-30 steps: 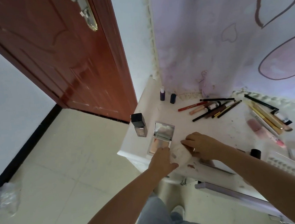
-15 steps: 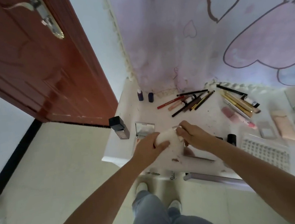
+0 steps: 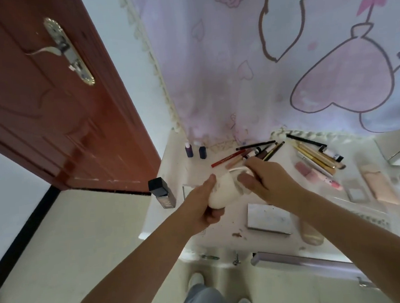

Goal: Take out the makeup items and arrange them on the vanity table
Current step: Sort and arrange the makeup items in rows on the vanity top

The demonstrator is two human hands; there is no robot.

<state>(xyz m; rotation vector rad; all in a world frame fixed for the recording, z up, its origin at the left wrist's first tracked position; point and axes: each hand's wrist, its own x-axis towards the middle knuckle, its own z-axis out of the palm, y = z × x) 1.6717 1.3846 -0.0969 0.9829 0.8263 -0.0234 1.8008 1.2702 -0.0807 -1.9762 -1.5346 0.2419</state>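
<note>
Above the white vanity table (image 3: 175,163), my left hand (image 3: 205,207) is closed around the bottom of a small white pouch (image 3: 223,192). My right hand (image 3: 268,182) pinches the pouch's top, where a thin white loop (image 3: 238,169) sticks out. What is inside the pouch is hidden. Makeup lies spread over the table: a black-capped foundation bottle (image 3: 162,192), two small dark bottles (image 3: 195,150), a fan of pencils (image 3: 254,152), gold pencils and brushes (image 3: 315,155), and a silver palette (image 3: 269,219).
A beige tube (image 3: 310,234) lies near the front edge, with pink lipsticks (image 3: 317,175) and compacts (image 3: 378,184) to the right. A drawer (image 3: 300,261) stands open below the front edge. A brown door (image 3: 45,104) is at the left, a pink cartoon cloth (image 3: 283,59) behind.
Both hands have lifted the white pouch off the table surface and turned it upright. The view has tilted up. The silver palette below my right hand has come into sight.
</note>
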